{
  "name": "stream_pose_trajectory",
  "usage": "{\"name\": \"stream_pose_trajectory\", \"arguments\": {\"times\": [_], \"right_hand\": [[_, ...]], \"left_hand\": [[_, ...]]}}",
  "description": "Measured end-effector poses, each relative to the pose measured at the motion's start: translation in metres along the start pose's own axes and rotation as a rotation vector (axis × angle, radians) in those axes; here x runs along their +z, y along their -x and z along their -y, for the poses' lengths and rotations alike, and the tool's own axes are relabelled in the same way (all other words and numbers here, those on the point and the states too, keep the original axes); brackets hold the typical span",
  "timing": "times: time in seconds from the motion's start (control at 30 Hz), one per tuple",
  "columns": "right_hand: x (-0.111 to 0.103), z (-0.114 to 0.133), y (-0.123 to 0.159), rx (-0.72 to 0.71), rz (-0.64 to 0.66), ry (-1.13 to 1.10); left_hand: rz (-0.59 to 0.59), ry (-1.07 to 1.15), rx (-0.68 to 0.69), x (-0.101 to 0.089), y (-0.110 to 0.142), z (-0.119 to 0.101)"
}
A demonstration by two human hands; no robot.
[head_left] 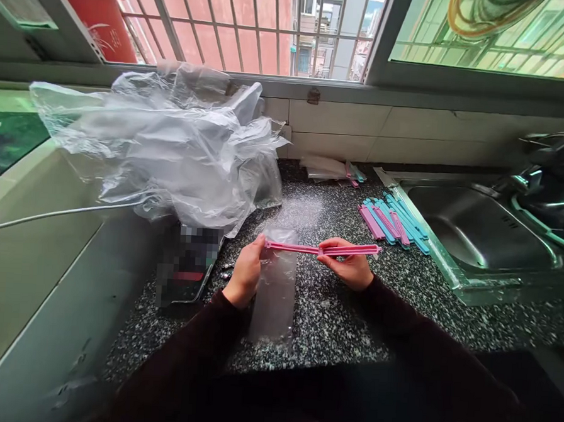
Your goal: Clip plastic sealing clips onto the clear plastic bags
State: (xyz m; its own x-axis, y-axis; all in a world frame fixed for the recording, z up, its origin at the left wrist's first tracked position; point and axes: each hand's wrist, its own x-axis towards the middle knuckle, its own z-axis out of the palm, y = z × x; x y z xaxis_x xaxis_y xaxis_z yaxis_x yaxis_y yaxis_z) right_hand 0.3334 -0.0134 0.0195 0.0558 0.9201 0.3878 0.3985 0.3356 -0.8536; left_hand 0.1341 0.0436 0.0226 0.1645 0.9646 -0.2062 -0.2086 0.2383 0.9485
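Note:
A pink bag sealing clip is held level over the counter, unfolded into one long line with a thinner left half and a wider right half. My left hand is closed on its left end. Around its middle, the thumb and fingers of my right hand pinch it, and the wider half reaches past them to the right. Beneath lies a flat clear plastic bag, close beside my left hand; whether that hand touches it I cannot tell. Pink and blue clips are piled right of my hands.
A big crumpled heap of clear plastic covers the back left. A phone lies left of my left hand. Against the tiled wall is a packet with clips. The steel sink is at right, and a white cable crosses the left.

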Motion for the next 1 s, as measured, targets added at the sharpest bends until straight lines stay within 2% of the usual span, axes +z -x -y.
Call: {"name": "stream_pose_trajectory", "arguments": {"times": [0.23, 0.47, 0.6, 0.73, 0.9, 1.0], "right_hand": [[0.0, -0.008, 0.001, -0.014, -0.019, 0.023], [-0.003, -0.003, -0.001, -0.165, -0.013, 0.188], [-0.003, 0.001, -0.001, -0.198, -0.018, 0.265], [-0.006, 0.001, 0.0, -0.174, -0.097, 0.255], [-0.022, -0.008, -0.007, -0.143, -0.266, 0.349], [-0.025, -0.015, -0.011, -0.115, -0.288, 0.408]], "left_hand": [[-0.001, 0.004, 0.001, -0.001, -0.001, 0.001], [0.031, 0.03, -0.015, 0.0, 0.0, 0.0], [0.102, 0.158, -0.092, 0.001, 0.001, -0.001], [0.203, 0.254, -0.118, 0.003, 0.003, -0.004], [0.286, 0.138, -0.16, 0.004, 0.007, -0.004], [0.337, 0.113, -0.147, 0.005, 0.01, -0.003]]}}
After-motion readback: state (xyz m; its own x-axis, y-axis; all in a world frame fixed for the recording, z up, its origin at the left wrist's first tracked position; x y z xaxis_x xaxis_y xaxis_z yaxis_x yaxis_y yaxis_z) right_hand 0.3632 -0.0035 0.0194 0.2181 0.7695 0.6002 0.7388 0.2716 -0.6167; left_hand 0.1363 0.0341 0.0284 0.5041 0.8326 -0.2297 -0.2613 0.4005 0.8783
